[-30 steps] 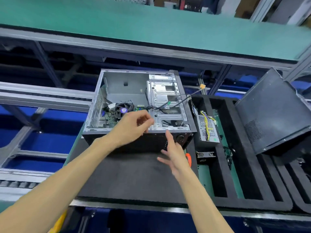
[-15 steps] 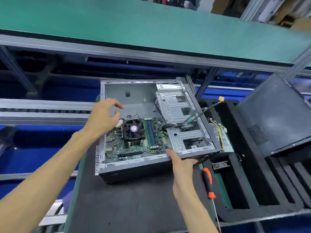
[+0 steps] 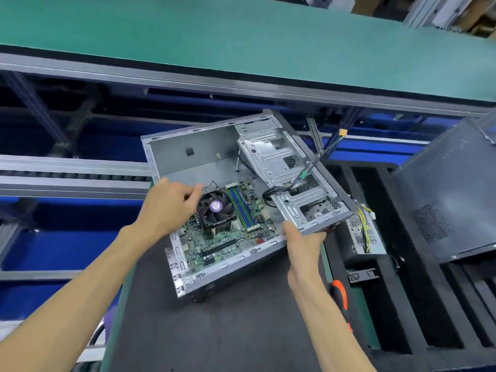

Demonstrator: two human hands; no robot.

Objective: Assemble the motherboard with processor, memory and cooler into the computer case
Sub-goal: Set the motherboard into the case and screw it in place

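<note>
Right hand point(image 3: 303, 242) grips the computer case point(image 3: 188, 154) by its near edge, swung askew on the mat since a moment ago, left hand point(image 3: 171, 208) loosely curled over the fan point(image 3: 216, 208), exposing the seated motherboard point(image 3: 228, 237) for fastening.

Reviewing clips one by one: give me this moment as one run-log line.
left hand over cooler fan, grip unclear | right hand grips computer case front edge | motherboard inside case | screwdriver on mat
</note>
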